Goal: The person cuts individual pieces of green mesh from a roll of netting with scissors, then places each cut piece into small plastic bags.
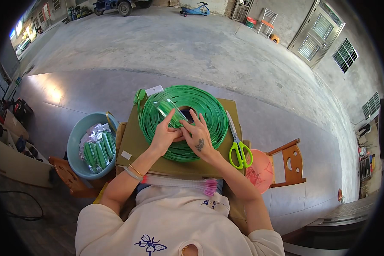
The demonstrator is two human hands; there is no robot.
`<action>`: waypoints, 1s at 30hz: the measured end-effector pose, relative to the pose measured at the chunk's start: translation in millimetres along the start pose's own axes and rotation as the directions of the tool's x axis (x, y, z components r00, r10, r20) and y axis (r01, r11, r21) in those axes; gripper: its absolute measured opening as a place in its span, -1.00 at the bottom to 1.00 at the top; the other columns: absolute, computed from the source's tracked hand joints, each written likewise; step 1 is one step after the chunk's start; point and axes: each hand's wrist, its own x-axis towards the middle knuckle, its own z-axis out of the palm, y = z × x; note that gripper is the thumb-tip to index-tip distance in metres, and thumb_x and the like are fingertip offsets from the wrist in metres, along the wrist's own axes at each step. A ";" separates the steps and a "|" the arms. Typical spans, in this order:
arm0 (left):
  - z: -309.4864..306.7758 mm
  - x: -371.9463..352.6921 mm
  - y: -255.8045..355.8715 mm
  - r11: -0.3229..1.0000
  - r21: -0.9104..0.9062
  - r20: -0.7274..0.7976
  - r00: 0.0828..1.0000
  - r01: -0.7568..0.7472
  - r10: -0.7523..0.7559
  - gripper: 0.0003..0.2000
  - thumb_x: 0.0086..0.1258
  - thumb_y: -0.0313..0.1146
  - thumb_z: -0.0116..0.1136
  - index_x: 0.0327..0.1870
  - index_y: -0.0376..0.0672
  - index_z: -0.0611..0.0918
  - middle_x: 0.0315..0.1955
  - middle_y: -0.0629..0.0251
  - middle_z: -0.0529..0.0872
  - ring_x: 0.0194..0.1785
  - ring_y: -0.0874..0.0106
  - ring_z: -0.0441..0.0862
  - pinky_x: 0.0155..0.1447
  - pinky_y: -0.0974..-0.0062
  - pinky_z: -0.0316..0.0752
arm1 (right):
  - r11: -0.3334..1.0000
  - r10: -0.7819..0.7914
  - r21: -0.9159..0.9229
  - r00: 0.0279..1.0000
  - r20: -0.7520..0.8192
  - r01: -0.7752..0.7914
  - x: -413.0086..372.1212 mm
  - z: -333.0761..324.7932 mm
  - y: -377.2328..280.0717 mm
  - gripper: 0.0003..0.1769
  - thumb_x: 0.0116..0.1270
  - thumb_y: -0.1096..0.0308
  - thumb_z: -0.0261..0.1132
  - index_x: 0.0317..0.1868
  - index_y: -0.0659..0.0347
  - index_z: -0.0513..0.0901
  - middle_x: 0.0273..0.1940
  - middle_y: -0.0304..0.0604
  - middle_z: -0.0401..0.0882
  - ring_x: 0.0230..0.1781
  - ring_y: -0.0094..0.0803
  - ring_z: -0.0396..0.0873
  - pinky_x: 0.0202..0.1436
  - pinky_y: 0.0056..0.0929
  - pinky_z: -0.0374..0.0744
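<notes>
Both hands are above a large roll of green strap (213, 123) lying flat on an olive-brown box top (130, 147). A clear plastic bag (161, 106) with green material in it, topped by a white header (154, 90), tilts up from my fingers. My left hand (165, 135) pinches its lower part, index finger along the side. My right hand (199, 138) grips the lower end near the thumb and index finger, its other fingers extended; the exact contact is partly hidden. Scissors with lime-green handles (240, 153) rest right of the roll.
A blue tub (75, 149) at left holds several filled green packets (99, 151). At right, a pink basin (264, 164) with red pieces stands by a wooden chair (291, 164). A bundle of clear strips with pink ends (210, 187) lies against my lap.
</notes>
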 end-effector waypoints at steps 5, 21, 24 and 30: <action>0.8 0.9 4.8 1.000 -0.014 -0.042 0.999 -0.002 0.001 -0.26 0.23 -0.73 -0.05 0.40 -0.21 -0.10 -0.25 0.03 0.62 -0.21 0.35 0.65 -0.05 0.40 0.63 | 0.999 -0.035 0.039 0.998 0.046 0.033 4.7 -7.2 -1.6 -0.75 0.21 0.44 0.17 -0.09 0.23 0.60 -0.37 -0.02 0.63 0.25 -0.08 0.31 0.38 0.01 0.07; -4.8 3.0 2.9 0.995 -0.093 0.090 0.996 0.036 -0.028 -0.27 0.22 -0.72 -0.03 0.38 -0.32 -0.11 -0.11 0.05 0.56 -0.13 0.30 0.63 0.00 0.35 0.61 | 0.993 -0.115 0.036 0.985 0.130 0.111 -2.5 -15.1 5.9 -0.70 0.22 0.39 0.18 -0.02 0.18 0.56 -0.24 -0.07 0.63 0.19 -0.07 0.36 0.31 0.01 0.19; -5.1 2.6 3.0 0.997 -0.050 0.061 0.996 0.065 -0.062 -0.27 0.23 -0.72 -0.03 0.38 -0.32 -0.12 -0.09 0.05 0.55 -0.13 0.32 0.63 0.00 0.36 0.61 | 0.996 -0.079 0.041 0.985 0.156 0.073 -0.5 -17.2 3.1 -0.68 0.26 0.35 0.14 0.02 0.23 0.54 -0.23 -0.02 0.63 0.22 -0.04 0.32 0.31 0.02 0.18; -3.2 0.8 3.3 0.995 -0.060 0.011 0.997 0.079 -0.079 -0.23 0.23 -0.75 -0.04 0.41 -0.18 -0.14 -0.24 0.11 0.59 -0.21 0.35 0.64 -0.07 0.40 0.64 | 0.999 -0.043 -0.002 0.973 0.227 0.044 0.2 -17.3 -2.1 -0.57 0.33 0.18 0.07 0.09 0.29 0.46 -0.16 0.06 0.60 0.33 0.01 0.15 0.36 0.04 0.05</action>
